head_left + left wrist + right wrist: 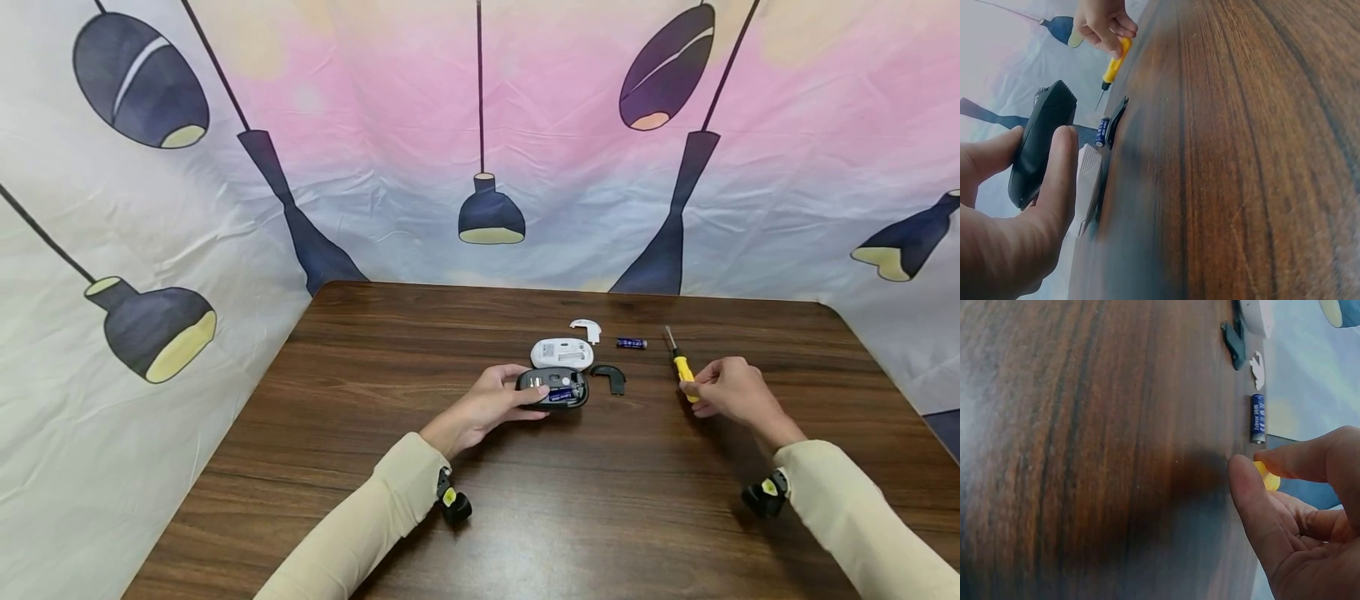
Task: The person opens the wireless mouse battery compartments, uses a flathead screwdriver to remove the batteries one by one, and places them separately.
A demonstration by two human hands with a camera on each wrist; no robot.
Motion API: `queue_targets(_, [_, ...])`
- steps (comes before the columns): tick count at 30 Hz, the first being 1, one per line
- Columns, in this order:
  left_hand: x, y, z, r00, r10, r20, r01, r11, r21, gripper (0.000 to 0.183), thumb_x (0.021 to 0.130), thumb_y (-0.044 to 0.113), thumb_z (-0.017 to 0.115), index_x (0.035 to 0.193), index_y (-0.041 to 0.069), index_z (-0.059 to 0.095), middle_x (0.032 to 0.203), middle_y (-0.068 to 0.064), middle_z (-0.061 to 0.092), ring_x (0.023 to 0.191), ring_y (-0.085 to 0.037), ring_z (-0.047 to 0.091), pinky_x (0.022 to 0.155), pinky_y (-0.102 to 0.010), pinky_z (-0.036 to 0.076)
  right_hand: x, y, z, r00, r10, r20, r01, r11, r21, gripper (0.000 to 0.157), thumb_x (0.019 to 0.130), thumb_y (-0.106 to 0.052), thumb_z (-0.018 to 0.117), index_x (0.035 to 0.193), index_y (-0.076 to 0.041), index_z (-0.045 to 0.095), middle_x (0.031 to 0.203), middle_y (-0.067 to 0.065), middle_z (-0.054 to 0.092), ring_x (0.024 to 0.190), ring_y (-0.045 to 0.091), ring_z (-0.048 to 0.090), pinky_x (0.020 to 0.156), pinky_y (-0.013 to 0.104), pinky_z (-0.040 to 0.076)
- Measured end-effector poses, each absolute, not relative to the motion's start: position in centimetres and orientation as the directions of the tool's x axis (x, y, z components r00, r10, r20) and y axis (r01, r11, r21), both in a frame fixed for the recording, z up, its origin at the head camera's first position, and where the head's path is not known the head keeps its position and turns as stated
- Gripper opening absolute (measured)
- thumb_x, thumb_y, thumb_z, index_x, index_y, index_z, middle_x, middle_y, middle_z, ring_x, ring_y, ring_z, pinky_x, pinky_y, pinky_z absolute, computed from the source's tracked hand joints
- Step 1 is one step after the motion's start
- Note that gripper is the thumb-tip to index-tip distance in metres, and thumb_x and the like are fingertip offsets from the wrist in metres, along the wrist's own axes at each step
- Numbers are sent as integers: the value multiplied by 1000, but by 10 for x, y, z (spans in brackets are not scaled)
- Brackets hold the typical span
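Note:
My left hand (491,404) grips a black computer mouse (534,380), its underside facing up and a blue battery (561,394) lying in its open compartment. In the left wrist view, thumb and fingers hold the mouse (1041,147) by its sides. My right hand (731,392) pinches the yellow handle of a screwdriver (684,371), whose metal shaft points away toward the back of the table. Between thumb and finger in the right wrist view, only a bit of the yellow handle (1269,477) shows.
Behind the black mouse lies a white mouse (562,353), underside up. A white cover (588,328), a black cover (611,377) and a loose blue battery (632,343) lie around it on the brown wooden table (360,375). A printed cloth (405,208) hangs behind the table.

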State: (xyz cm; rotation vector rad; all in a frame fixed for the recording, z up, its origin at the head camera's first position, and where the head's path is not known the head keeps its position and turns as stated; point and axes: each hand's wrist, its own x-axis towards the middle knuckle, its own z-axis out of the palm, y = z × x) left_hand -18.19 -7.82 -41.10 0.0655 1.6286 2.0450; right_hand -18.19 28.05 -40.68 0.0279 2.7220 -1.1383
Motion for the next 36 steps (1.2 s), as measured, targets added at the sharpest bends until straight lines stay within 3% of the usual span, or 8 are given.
queue_targets(8, [-183,-80,-413,-866,405,-293,-380,-154,912,48,95,-7,66,138,-8,45,131,-27,52,103,-29,66,93,-43,61,-188,275,-412,-978,-5,-207,143,708,-691,24,96,-12,69,94,12,66,79,17,70,64,21,73,60,35,65])
queue_targets(20, [-184,-78,-415,-860,413,-298,-391,-159,906,46,94,-9,65,136,-11,44,128,-27,54,101,-30,66,92,-44,61,-190,274,-417,-972,18,-236,178,713,-678,27,96,-14,70,99,13,64,85,21,69,65,21,73,61,36,65])
queue_targets(30, [-185,-78,-414,-858,414,-304,-397,-160,904,47,94,-8,65,136,-12,43,130,-28,52,103,-31,66,93,-45,60,-189,276,-412,-966,24,-256,192,729,-657,35,95,-22,73,98,11,63,80,16,70,63,19,72,59,35,64])
queue_targets(36, [-184,-77,-411,-860,409,-306,-397,-156,905,50,94,-8,65,138,-11,42,133,-28,51,106,-32,65,92,-43,61,-183,279,-404,-976,-9,-216,131,772,-622,35,96,-26,72,96,9,66,74,10,70,62,18,68,57,35,62])
